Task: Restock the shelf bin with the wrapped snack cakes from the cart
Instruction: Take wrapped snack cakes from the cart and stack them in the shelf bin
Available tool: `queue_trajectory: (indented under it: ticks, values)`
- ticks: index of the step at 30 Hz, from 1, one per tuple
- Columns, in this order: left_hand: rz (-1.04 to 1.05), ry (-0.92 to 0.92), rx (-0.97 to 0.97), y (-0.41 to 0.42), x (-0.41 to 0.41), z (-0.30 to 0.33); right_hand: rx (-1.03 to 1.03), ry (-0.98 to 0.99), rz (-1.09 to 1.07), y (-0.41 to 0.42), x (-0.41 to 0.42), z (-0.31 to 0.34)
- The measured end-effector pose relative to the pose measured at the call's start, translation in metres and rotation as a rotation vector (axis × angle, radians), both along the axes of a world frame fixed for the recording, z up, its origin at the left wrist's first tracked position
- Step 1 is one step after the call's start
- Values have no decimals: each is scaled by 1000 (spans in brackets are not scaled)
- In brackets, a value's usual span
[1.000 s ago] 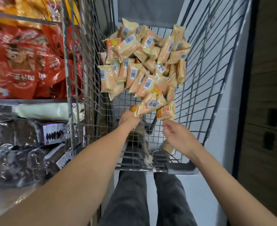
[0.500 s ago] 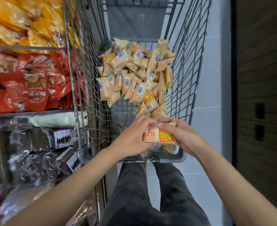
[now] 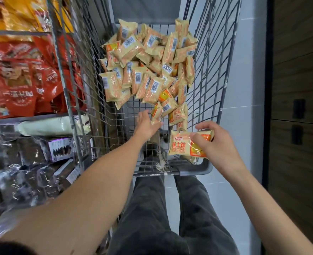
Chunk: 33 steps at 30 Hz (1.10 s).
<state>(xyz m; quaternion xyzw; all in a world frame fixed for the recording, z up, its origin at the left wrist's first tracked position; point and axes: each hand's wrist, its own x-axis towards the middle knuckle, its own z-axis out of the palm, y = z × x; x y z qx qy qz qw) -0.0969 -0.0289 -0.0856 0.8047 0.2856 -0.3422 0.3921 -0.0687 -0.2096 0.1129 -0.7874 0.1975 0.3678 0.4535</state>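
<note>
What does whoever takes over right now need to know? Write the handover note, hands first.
Right hand: holds one wrapped snack cake above the near end of the cart.
Left hand: reaches into the cart, fingers on a cake at the near edge of the pile; a firm grip cannot be confirmed.
Things: most cakes lie heaped at the far end of the cart. Shelf bins stand to the left.
Done: one cake picked up.
Left: nearly the whole pile still needs shelving.

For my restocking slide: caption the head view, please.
Right hand holds one snack cake over the cart while left hand reaches into the pile.
</note>
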Motion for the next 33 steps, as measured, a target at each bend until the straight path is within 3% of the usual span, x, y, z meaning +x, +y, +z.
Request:
queue_trajectory:
  ticks: [4, 9, 13, 16, 20, 24, 27, 33]
  values:
    - [177, -45, 34, -17, 16, -21, 2, -48, 47, 2, -7, -1]
    - [0, -48, 38, -2, 26, -20, 2, -54, 41, 4, -10, -1]
    - [-18, -76, -27, 14, 19, 25, -34, -89, -7, 7, -11, 5]
    - [60, -298, -60, 12, 13, 89, -56, -126, -129, 9, -13, 12]
    - [-115, -602, -162, -10, -2, 178, 65, -41, -354, 8, -15, 29]
    - [-413, -623, -207, -34, -21, 219, 413, 174, -605, 1, -20, 46]
    - [-410, -632, -197, -43, -23, 228, 655, 226, -484, -10, -29, 57]
    - [-393, -582, -401, -44, -26, 236, 506, 122, -554, -17, -35, 67]
